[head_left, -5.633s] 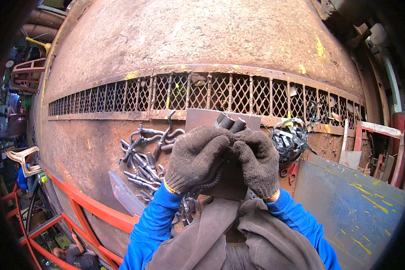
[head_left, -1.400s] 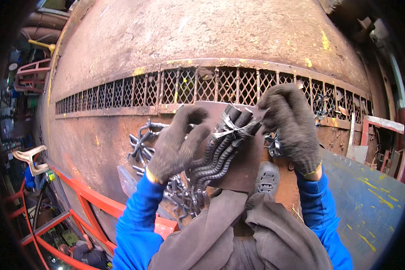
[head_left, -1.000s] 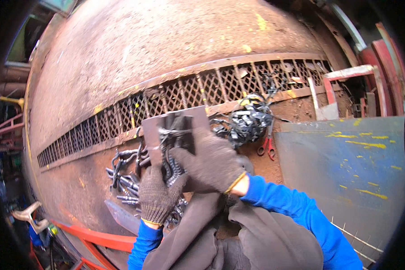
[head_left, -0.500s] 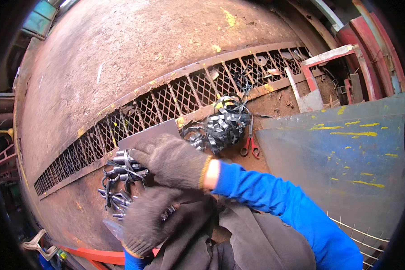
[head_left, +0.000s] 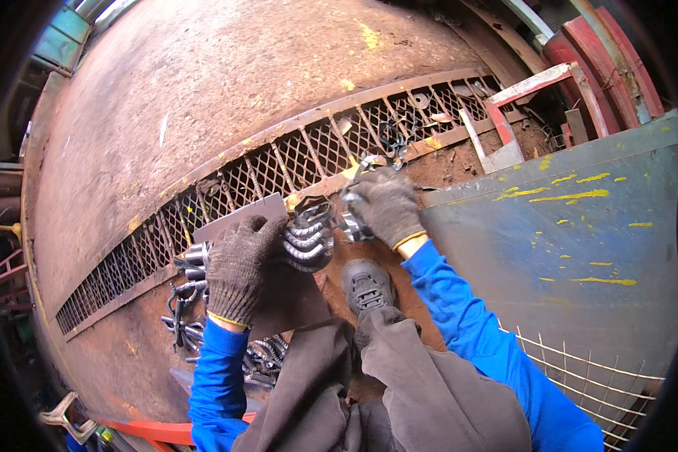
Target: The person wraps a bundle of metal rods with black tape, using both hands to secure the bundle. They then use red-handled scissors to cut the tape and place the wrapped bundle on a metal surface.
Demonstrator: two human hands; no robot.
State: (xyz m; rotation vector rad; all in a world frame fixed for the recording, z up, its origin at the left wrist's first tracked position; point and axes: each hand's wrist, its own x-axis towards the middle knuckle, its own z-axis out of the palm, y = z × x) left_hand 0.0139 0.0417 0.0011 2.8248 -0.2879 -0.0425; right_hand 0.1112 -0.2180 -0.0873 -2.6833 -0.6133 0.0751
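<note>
My left hand (head_left: 241,267), in a dark knitted glove, is closed over a bundle of metal bars. Their pale ends (head_left: 194,260) stick out on its left. On its other side, shiny curved bars (head_left: 307,245) lie side by side. My right hand (head_left: 386,207), gloved as well, has its fingers curled on a tangle of black and silver strapping (head_left: 354,224), which it mostly covers. Under the left hand lies a flat brown metal plate (head_left: 290,309). Loose threaded metal rods (head_left: 264,358) lie below my left wrist, and others are to its left.
A rusty metal grate (head_left: 271,169) crosses the floor beyond my hands. A large blue-grey sheet (head_left: 565,233) leans at the right, above a white wire rack (head_left: 580,377). My shoe (head_left: 368,286) stands between the hands. A red and white frame (head_left: 531,87) is at far right.
My right hand has moved from the bundle rightward to the strapping. My left hand has risen from beside my lap onto the bundle. The red scissors seen earlier are now hidden.
</note>
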